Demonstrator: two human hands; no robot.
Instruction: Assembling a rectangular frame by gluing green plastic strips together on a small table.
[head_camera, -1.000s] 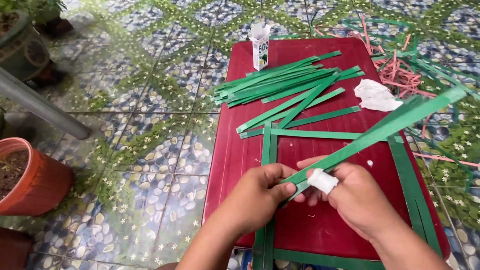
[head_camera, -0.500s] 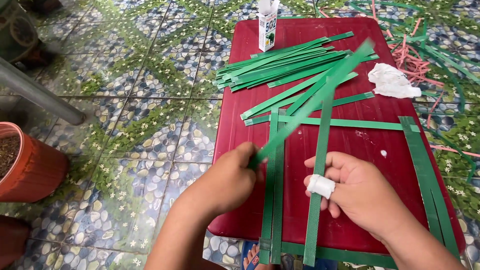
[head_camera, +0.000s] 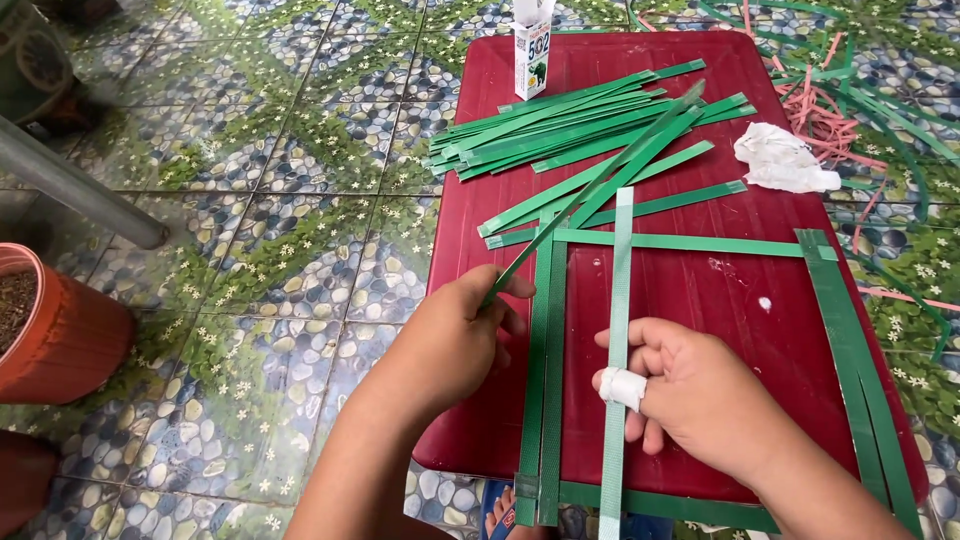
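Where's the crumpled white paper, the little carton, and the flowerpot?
crumpled white paper (head_camera: 783, 160), head view, its middle.
small carton (head_camera: 531, 55), head view, its front face.
orange flowerpot (head_camera: 70, 335), head view, its side wall.

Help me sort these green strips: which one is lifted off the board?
The long diagonal strip pinched in the left hand; the others lie flat on the red board.

From my feed, the carton (head_camera: 532, 45) at top centre loses its top to the frame edge. The pot (head_camera: 55, 325) at far left is half cut off, and the pipe (head_camera: 75, 190) above it runs out of frame. My left hand (head_camera: 450, 340) covers the near end of the slanted strip (head_camera: 600, 170); my right hand (head_camera: 690, 395) hides part of the upright strip (head_camera: 620, 300). The bench (head_camera: 700, 290) near edge is clipped at the bottom. The scraps (head_camera: 830, 100) at upper right are blurred.
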